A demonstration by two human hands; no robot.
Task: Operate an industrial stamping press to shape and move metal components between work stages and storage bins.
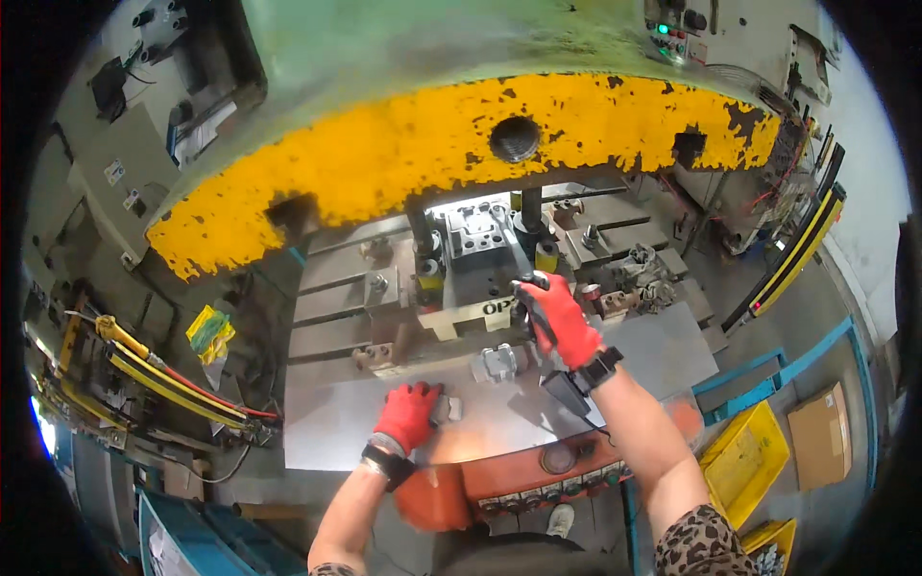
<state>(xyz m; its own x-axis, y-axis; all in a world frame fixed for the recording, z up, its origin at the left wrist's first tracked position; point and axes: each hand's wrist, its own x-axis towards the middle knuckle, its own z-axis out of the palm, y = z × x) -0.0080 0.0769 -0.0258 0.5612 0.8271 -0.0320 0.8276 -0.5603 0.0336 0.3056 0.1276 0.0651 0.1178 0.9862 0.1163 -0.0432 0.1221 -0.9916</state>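
Note:
My right hand [559, 322], in a red glove with dark palm, is closed round the black handle of a long grey pick-up tool [514, 245]. The tool's far tip reaches over the pale metal die block [475, 230] under the press; its exact kind is unclear. On the bare metal plate [346, 422] at the front, my left hand [407, 417], also red-gloved, has its fingers curled at a small grey metal part [449, 410]. Between my hands, a shaped silvery metal part [499, 363] sits on the plate. A dark box-like object with a cord [565, 394] lies below my right wrist.
The chipped yellow press ram [413, 144] spans above the die, with guide posts [528, 206] beside it. Crumpled rags [645, 278] lie on the right. An orange control box [538, 485] with buttons sits in front. Yellow-black side bars [792, 254] and a yellow bin [744, 461] stand at right.

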